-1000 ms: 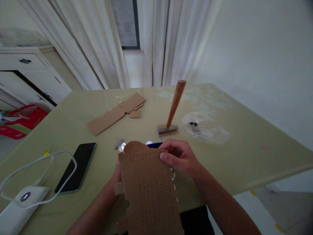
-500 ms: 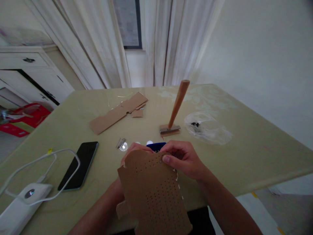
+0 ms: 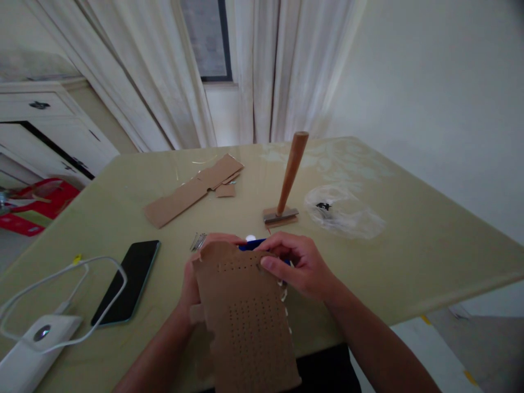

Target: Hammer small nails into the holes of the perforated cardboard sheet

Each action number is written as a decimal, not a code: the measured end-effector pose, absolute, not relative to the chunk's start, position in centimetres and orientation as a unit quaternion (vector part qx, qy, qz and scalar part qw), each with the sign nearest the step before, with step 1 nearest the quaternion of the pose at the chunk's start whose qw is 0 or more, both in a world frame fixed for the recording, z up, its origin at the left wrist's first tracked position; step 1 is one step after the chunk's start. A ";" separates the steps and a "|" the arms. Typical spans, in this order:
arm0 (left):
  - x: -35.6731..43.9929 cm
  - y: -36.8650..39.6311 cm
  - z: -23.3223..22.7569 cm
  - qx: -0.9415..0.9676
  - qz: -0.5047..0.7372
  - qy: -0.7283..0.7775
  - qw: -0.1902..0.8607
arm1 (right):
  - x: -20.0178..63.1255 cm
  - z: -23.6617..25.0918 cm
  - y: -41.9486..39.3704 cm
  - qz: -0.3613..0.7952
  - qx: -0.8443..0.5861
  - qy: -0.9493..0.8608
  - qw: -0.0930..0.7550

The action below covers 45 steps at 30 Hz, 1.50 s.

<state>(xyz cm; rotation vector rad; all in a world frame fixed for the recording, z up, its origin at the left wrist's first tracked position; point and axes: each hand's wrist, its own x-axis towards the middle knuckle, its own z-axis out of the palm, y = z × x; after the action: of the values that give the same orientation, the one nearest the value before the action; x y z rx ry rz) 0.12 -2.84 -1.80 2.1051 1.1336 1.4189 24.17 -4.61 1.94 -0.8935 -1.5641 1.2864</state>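
Note:
A brown piece of cardboard (image 3: 249, 316) with rows of small punched holes is held up before me, its right edge ragged. My left hand (image 3: 191, 278) grips it from behind at the upper left, most of the fingers hidden by the board. At the upper right corner my right hand (image 3: 297, 265) pinches the board, thumb on the near face and fingers behind. Something blue (image 3: 250, 245) shows just behind the top edge, mostly covered. Beyond stands a hammer (image 3: 292, 174), head down on a small cardboard scrap, its wooden handle pointing up.
Several nails (image 3: 198, 241) lie left of the board. A phone (image 3: 127, 281) and a white power bank (image 3: 41, 349) with a looped cable sit at left. Farther back are cardboard strips (image 3: 192, 191); a clear plastic bag (image 3: 347, 213) lies right of the hammer.
The cardboard has shifted a little left and turned slightly, both hands still on it. The whole view has shifted slightly. The clear disc by the nails is now covered.

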 end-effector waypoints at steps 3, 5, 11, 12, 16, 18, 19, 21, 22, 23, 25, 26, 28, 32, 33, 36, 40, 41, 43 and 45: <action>-1.3 -1.8 -0.3 0.585 0.636 0.460 0.202 | 24.0 1.9 -4.6 0.538 -0.358 -0.599 0.473; -1.9 -1.5 0.3 0.524 0.701 0.464 0.136 | 24.0 1.8 -4.7 0.532 -0.358 -0.598 0.481; -0.6 -3.7 0.6 0.795 0.512 0.310 -0.097 | 23.8 1.6 -4.6 0.465 -0.366 -0.656 0.469; 0.0 -4.2 0.5 0.816 0.487 0.293 -0.105 | 23.7 1.6 -4.6 0.451 -0.365 -0.667 0.468; 1.4 -4.8 0.0 0.819 0.496 0.278 -0.076 | 23.7 1.4 -4.7 0.420 -0.362 -0.687 0.470; 1.5 -4.7 0.0 0.822 0.504 0.264 -0.026 | 23.7 1.3 -4.7 0.412 -0.363 -0.692 0.468; 1.6 -4.6 0.0 0.824 0.509 0.247 -0.009 | 23.7 1.3 -4.7 0.407 -0.364 -0.696 0.467; 1.6 -4.7 0.2 0.821 0.529 0.213 0.019 | 23.6 1.3 -4.7 0.385 -0.372 -0.707 0.463; 1.6 -4.8 0.2 0.814 0.543 0.202 0.036 | 23.6 1.2 -4.7 0.373 -0.377 -0.712 0.460; 1.6 -4.9 0.3 0.804 0.558 0.196 0.057 | 23.6 1.3 -4.7 0.364 -0.382 -0.715 0.458; 1.4 -4.9 0.3 0.772 0.591 0.216 0.096 | 23.6 1.3 -4.7 0.359 -0.389 -0.711 0.462; 1.1 -4.7 0.3 0.748 0.606 0.252 0.102 | 23.6 1.3 -4.7 0.364 -0.388 -0.705 0.468; -0.1 -3.7 0.4 0.688 0.615 0.377 0.085 | 23.6 1.5 -4.6 0.378 -0.385 -0.692 0.479; -3.9 -0.9 0.7 0.648 0.418 0.633 0.070 | 23.8 1.5 -4.6 0.388 -0.382 -0.679 0.493; -4.9 -0.3 0.7 0.653 0.339 0.675 0.061 | 23.8 1.5 -4.6 0.391 -0.382 -0.677 0.493; -6.7 0.9 0.4 0.634 0.124 0.762 0.050 | 23.9 1.3 -4.6 0.404 -0.384 -0.672 0.488; -6.8 1.3 -0.3 0.628 0.014 0.774 0.077 | 23.9 1.3 -4.6 0.406 -0.390 -0.668 0.487; -6.7 1.4 -0.5 0.630 0.012 0.773 0.076 | 23.9 1.3 -4.6 0.407 -0.390 -0.666 0.489; -6.4 1.4 -0.8 0.635 0.020 0.769 0.069 | 23.9 1.4 -4.6 0.412 -0.387 -0.660 0.494; -6.3 1.5 -1.2 0.642 0.029 0.764 0.061 | 23.9 1.4 -4.6 0.421 -0.384 -0.653 0.499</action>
<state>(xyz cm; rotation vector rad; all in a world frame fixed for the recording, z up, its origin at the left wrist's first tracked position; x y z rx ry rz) -6.26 1.50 -1.17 1.9433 2.3101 0.0864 23.89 -4.56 1.43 -0.9302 -1.5789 1.0189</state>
